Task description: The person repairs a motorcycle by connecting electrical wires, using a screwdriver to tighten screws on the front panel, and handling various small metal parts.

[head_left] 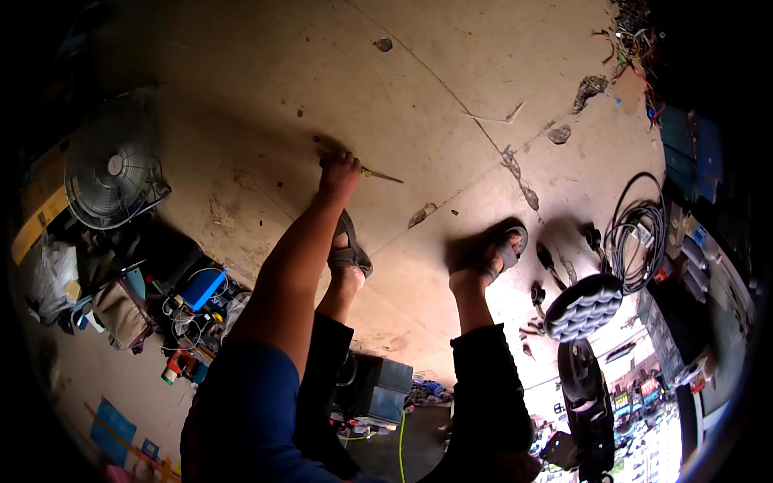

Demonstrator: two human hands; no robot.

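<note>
My left hand (341,171) reaches down to the floor in front of my left foot. Its fingers are closed around a screwdriver (382,175), whose yellow handle end and thin shaft stick out to the right, low over the concrete. Most of the handle is hidden in the fist. At the lower edge, by my right knee, a dim brownish shape may be my right hand (519,465); its fingers cannot be made out.
The concrete floor (266,97) has cracks and chipped holes. A fan (115,165) stands at left, above a pile of tools and bags (125,310). At right are a round padded stool seat (585,307), a coiled black cable (636,241) and tangled wires (632,44).
</note>
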